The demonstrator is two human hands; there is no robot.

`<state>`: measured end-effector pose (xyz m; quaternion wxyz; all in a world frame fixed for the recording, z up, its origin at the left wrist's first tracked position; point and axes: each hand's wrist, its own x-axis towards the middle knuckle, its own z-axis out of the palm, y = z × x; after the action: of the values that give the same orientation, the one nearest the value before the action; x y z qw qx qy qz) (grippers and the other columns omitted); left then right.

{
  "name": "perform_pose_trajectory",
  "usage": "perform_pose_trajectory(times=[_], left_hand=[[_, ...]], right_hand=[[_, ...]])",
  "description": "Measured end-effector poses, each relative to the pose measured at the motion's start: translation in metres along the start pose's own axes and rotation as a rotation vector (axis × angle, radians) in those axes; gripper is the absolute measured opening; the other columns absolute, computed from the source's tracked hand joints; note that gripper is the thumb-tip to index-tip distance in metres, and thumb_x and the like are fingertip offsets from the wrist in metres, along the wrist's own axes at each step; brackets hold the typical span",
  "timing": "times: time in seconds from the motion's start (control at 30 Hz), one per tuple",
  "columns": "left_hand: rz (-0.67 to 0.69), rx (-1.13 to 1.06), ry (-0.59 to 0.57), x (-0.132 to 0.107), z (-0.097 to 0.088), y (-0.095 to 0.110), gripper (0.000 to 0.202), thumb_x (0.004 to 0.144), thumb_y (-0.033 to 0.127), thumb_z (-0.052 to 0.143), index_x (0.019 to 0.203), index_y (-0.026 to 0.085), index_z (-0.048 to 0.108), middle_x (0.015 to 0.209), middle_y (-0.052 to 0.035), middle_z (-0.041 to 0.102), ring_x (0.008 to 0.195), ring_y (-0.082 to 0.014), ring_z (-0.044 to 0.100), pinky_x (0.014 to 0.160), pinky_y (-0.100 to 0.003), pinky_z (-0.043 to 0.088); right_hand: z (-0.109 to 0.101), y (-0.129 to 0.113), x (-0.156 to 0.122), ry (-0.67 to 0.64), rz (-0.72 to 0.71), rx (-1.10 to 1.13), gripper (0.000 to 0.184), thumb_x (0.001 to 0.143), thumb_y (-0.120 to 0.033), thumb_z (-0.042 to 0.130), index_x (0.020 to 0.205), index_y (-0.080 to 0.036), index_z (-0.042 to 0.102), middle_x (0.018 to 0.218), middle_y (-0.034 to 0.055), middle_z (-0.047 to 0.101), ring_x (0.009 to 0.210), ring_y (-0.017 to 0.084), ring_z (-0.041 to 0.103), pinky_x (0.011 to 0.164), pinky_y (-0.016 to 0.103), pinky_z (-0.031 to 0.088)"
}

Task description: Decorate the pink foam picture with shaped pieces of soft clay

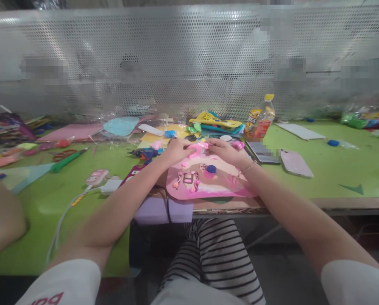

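Pinching bright-pink, clay-like lump (197, 150) between nearly closed fingers of left hand (177, 150) and right hand (227, 152), at far edge of pink, round-cornered flat board (219, 190). Probably light, squashy, slightly tacky; best held lightly by ends.

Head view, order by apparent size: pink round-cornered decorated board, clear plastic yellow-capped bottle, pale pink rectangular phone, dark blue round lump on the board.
1. Pink decorated board
2. Yellow-capped bottle and pale pink phone: too close to rank
3. Dark blue round lump
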<state>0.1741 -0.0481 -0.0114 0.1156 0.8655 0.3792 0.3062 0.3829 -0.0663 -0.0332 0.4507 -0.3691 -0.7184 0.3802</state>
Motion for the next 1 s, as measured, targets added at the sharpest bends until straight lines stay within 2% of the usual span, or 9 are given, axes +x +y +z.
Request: perform_pose_trajectory(times=[0.13,0.23,0.33,0.47,0.57,0.67,0.83,0.9,1.0], left_hand=[[0.041,0.069,-0.012,-0.002,0.003,0.003,0.025,0.078,0.026,0.05,0.055,0.017,0.046,0.052,0.0036,0.041,0.054,-0.0099,0.038,0.053,-0.024,0.026],[0.102,0.145,-0.037,-0.004,0.005,0.006,0.015,0.079,0.022,0.048,0.072,0.017,0.06,0.066,-0.0009,0.058,0.063,-0.0132,0.05,0.059,-0.026,0.033],[0.137,0.241,-0.047,-0.007,0.006,0.009,0.025,0.076,0.017,0.047,0.095,0.017,0.064,0.084,-0.0066,0.066,0.078,-0.0194,0.058,0.068,-0.03,0.038],[0.127,0.314,-0.065,-0.011,0.006,0.012,0.033,0.075,0.016,0.047,0.106,0.014,0.06,0.095,-0.0111,0.067,0.089,-0.024,0.06,0.075,-0.033,0.041],[0.119,0.321,-0.079,-0.011,0.005,0.014,0.031,0.081,0.02,0.043,0.106,0.012,0.059,0.1,-0.0135,0.066,0.092,-0.0253,0.06,0.076,-0.035,0.042],[0.102,0.313,-0.089,-0.01,0.003,0.016,0.028,0.086,0.026,0.039,0.101,0.013,0.059,0.095,-0.0127,0.066,0.087,-0.0255,0.061,0.072,-0.035,0.042],[0.067,0.248,-0.086,-0.008,0.002,0.017,0.026,0.084,0.028,0.041,0.097,0.015,0.06,0.089,-0.0101,0.066,0.083,-0.024,0.06,0.069,-0.033,0.042],[0.057,0.208,-0.08,-0.007,0.002,0.015,0.025,0.083,0.026,0.042,0.097,0.016,0.06,0.09,-0.0089,0.066,0.084,-0.0228,0.06,0.07,-0.032,0.042],[0.035,0.139,-0.065,-0.005,0.004,0.011,0.025,0.082,0.025,0.043,0.098,0.017,0.059,0.094,-0.0072,0.066,0.087,-0.0213,0.06,0.073,-0.031,0.043]], right_hand=[[0.014,-0.003,-0.006,-0.068,0.033,-0.049,0.009,0.075,-0.02,0.048,0.068,-0.018,0.054,0.068,0.0001,0.054,0.063,0.013,0.054,0.061,0.028,0.047],[0.017,-0.007,-0.007,-0.055,0.035,-0.094,0.012,0.068,-0.01,0.042,0.066,-0.018,0.05,0.062,-0.0016,0.05,0.061,0.012,0.049,0.059,0.025,0.042],[0.014,-0.009,-0.004,-0.051,0.051,-0.125,0.016,0.066,-0.007,0.036,0.065,-0.018,0.048,0.058,-0.0022,0.046,0.054,0.011,0.044,0.053,0.024,0.037],[0.013,-0.011,-0.005,-0.071,0.069,-0.167,0.014,0.071,-0.013,0.037,0.061,-0.019,0.044,0.055,-0.0036,0.038,0.048,0.01,0.033,0.046,0.025,0.028],[0.015,-0.014,-0.007,-0.043,0.038,-0.225,0.016,0.076,-0.023,0.046,0.06,-0.018,0.048,0.059,-0.003,0.041,0.054,0.011,0.036,0.051,0.025,0.029],[0.013,-0.013,-0.006,0.031,0.005,-0.258,0.019,0.076,-0.026,0.052,0.059,-0.018,0.048,0.059,-0.0032,0.042,0.059,0.011,0.038,0.055,0.025,0.029],[-0.003,-0.003,0.005,0.265,0.013,-0.202,0.013,0.078,-0.022,0.035,0.073,-0.02,0.047,0.056,-0.0052,0.035,0.05,0.011,0.031,0.048,0.025,0.023],[-0.007,-0.001,0.007,0.276,0.017,-0.163,0.017,0.076,-0.021,0.034,0.083,-0.019,0.049,0.056,-0.0056,0.036,0.047,0.01,0.029,0.046,0.024,0.022],[-0.002,-0.004,0.004,0.189,-0.004,-0.126,0.023,0.072,-0.02,0.038,0.085,-0.016,0.055,0.061,-0.0038,0.043,0.048,0.009,0.031,0.046,0.024,0.024]])
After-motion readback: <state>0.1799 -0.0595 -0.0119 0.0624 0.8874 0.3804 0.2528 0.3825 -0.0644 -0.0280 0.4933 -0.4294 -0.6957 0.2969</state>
